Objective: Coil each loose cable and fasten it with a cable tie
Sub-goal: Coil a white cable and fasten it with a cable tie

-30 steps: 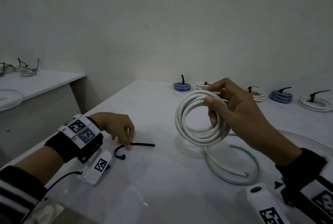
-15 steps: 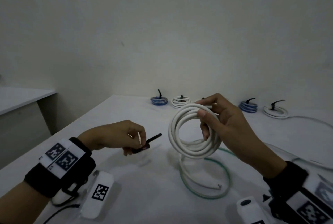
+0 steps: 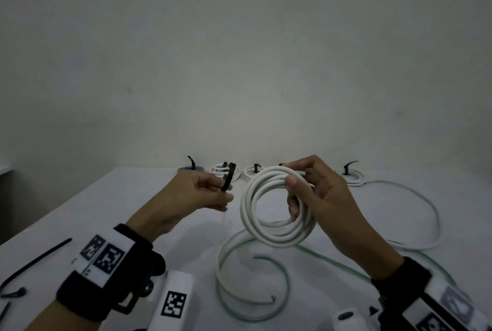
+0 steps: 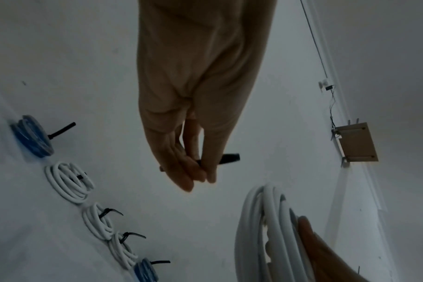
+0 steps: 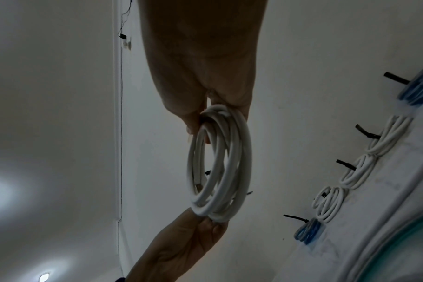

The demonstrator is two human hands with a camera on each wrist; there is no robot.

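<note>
White round cable coil [image 3: 277, 208] is held up off the bench [image 3: 106, 213] by the right hand [image 3: 319, 197], thumb and fingers curled round its loops. Just beside it, the left hand [image 3: 197, 195] pinches a short black plastic cable tie [image 3: 229, 176], whose end sticks up past the fingertips [image 4: 198, 175]. The coiling looks done; the tying step is starting. Next, I think, the tie must go through the ring and around the loops, near the right hand's thumb, while that hand keeps the loops together.
</note>
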